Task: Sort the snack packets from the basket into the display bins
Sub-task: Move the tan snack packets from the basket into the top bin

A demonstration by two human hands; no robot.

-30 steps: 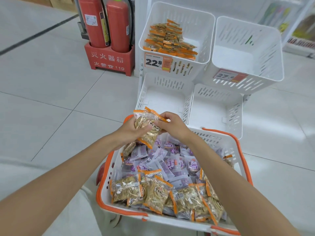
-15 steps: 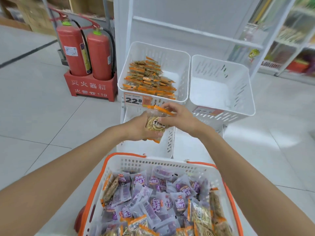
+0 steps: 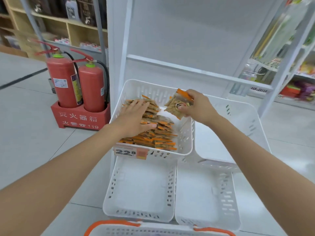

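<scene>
Aloft, packet point(image 3: 175, 104) in right hand point(image 3: 199, 106)

Single head view, looking forward-down, close over white display bins point(image 3: 188, 133); basket rim point(image 3: 153, 226) at bottom edge.

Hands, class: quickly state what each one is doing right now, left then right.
Left hand: open, fingers flat on the pile of packets in the bin.
Right hand: holding a packet over that bin.
</scene>
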